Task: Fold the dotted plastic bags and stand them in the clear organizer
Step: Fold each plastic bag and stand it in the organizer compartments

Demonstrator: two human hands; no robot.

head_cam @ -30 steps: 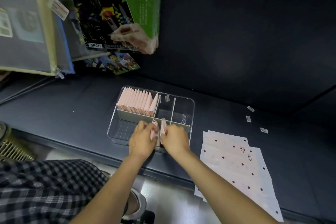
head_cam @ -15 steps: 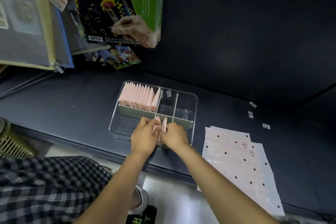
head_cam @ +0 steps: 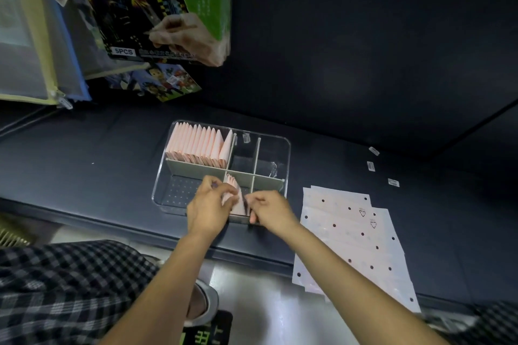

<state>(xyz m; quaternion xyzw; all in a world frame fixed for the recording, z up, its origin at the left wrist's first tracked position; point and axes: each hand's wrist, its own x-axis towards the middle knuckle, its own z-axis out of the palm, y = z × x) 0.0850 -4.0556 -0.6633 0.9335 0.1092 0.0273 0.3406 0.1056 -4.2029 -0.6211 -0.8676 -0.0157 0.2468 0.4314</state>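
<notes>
Both hands, left point(head_cam: 208, 209) and right point(head_cam: 269, 209), pinched folded bags point(head_cam: 235, 196) in the organizer point(head_cam: 286, 154) at the table's near edge. Risk: released bags could unfold, toppling sideways.

1. The dark shelf point(head_cam: 92, 165) in front of me carries everything here.
2. My clear organizer point(head_cam: 283, 148) sits flat on it, at centre.
3. At 4 o'clock from the organizer, a fanned stack of flat dotted bags point(head_cam: 353, 235) lies on the shelf, its near end overhanging the front edge.
4. At 3 o'clock, well apart, three small labels point(head_cam: 370, 166) lie scattered.
</notes>
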